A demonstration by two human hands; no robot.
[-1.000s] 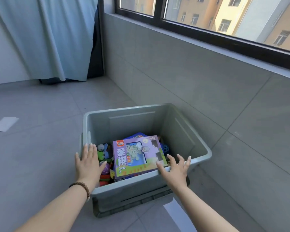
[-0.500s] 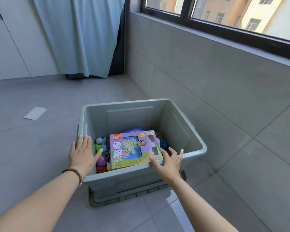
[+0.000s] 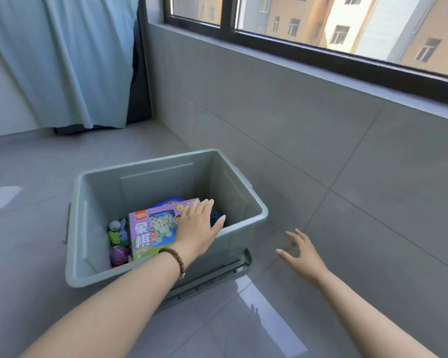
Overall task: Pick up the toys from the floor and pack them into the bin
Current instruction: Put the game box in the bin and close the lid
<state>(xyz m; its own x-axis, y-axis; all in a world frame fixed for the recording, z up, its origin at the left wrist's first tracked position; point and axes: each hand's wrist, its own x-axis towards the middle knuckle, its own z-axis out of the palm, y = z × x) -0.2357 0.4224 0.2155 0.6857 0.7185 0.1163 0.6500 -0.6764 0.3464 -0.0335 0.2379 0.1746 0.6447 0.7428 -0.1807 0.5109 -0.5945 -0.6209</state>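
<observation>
A grey-green plastic bin [image 3: 150, 171] stands on the tiled floor beside the wall. Inside it lies a purple boxed chess game [image 3: 150, 233] on top of other toys; small green and white figures [image 3: 117, 232] and a purple ball [image 3: 119, 255] show at its left. My left hand [image 3: 198, 226] reaches over the bin with straight fingers, palm down on the right part of the box. My right hand [image 3: 301, 253] hovers open above the floor to the right of the bin, holding nothing.
The bin's lid [image 3: 217, 277] lies under the bin. A tiled wall [image 3: 295, 130] with a window runs close along the right. A blue curtain [image 3: 70, 60] hangs at the back left. A white paper [image 3: 3, 196] lies on the floor at far left.
My left hand left the bin's left rim and moved right onto the game box. My right hand came off the bin's near rim and swung out to the right.
</observation>
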